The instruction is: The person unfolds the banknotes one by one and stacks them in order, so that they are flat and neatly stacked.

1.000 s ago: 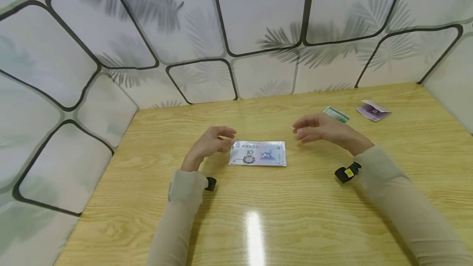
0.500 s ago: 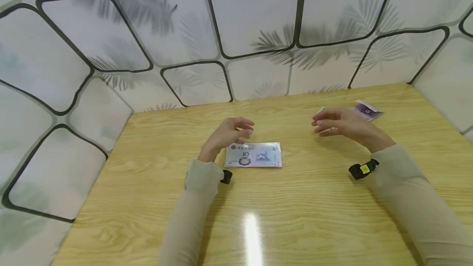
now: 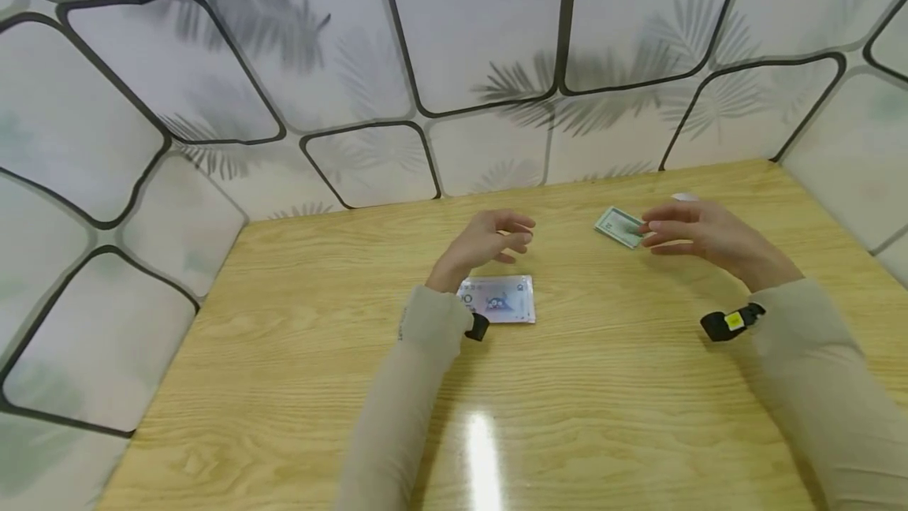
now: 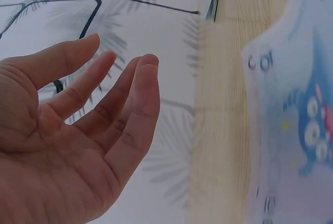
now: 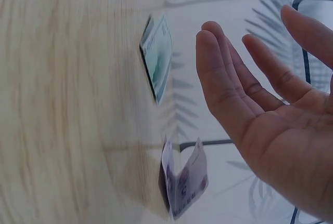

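Just beyond a flat stack of pale blue-purple play banknotes (image 3: 500, 302), my left hand (image 3: 485, 241) hovers with relaxed, slightly bent fingers and holds nothing. Its wrist and sleeve cover the stack's left part in the head view. My right hand (image 3: 712, 236) is over the far right of the table, its fingers loose around nothing. A green folded banknote (image 3: 619, 226) lies by its fingertips. The purple folded banknote (image 5: 184, 182) stands half unfolded in the right wrist view; in the head view the right hand hides most of it.
The light wood table (image 3: 340, 385) ends at a patterned wall (image 3: 489, 148) behind the notes, with another wall (image 3: 78, 353) along the left. A black wrist camera (image 3: 731, 323) hangs under the right sleeve, and a second one (image 3: 478, 327) under the left.
Both hands have moved to the right. The left has passed from the stack's left end to above it; the right has gone past the green note and now covers the purple one.
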